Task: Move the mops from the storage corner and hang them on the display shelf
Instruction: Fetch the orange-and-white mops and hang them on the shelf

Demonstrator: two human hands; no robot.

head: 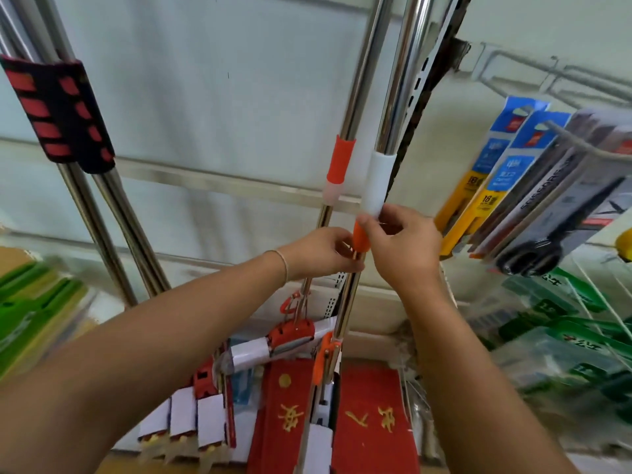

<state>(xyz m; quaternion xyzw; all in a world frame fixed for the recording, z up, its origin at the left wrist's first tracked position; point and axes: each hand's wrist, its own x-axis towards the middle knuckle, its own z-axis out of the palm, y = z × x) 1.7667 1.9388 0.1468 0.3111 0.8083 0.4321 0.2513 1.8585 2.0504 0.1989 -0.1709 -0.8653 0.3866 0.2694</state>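
Note:
A steel mop pole point(396, 80) with a white and orange collar point(376, 181) stands upright against the display shelf panel point(205, 97). My left hand point(318, 251) grips the pole just under the orange part of the collar. My right hand point(400, 244) pinches the collar where white meets orange. Just behind to the left hangs a second mop point(359, 70) with an orange-and-white collar point(337, 165). Both mop heads point(294, 336) with orange clamps sit low near the shelf bottom.
Two more steel poles with a black-and-red foam grip point(61, 111) lean at the left. Packaged blades and scissors point(533, 186) hang on hooks at the right, with green packets point(581, 336) below. Red mats point(372, 422) and green items point(34, 302) lie on the lower shelf.

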